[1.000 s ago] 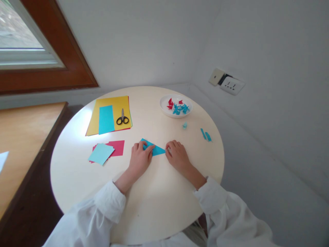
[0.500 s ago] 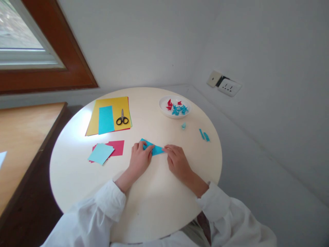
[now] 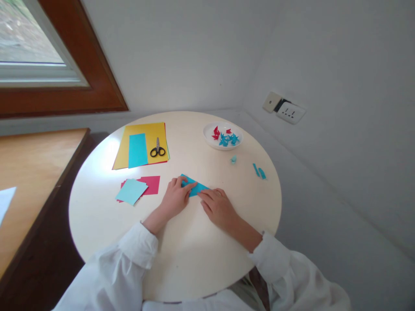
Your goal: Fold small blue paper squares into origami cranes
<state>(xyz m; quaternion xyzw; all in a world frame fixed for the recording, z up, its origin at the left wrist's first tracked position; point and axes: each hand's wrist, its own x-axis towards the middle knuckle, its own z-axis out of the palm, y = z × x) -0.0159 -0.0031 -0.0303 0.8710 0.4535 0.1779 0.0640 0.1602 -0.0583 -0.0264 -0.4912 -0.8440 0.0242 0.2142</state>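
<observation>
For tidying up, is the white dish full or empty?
Partly full: the white dish holds red pieces and blue pieces, with gaps between.

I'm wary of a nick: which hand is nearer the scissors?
Left. The left hand, on the blue paper, is below and slightly right of the scissors in the picture; the right hand, at the paper's right end, is farther right and lower.

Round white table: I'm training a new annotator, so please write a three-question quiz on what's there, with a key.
1. True or false: the scissors lie on the yellow paper.
2. What colours are the small pieces in the white dish?
A) yellow and green
B) red and blue
C) black and white
3. Fill in the colour: the left hand and the right hand both touch one ____ paper piece.

Key: 1 true; 2 B; 3 blue.
</observation>
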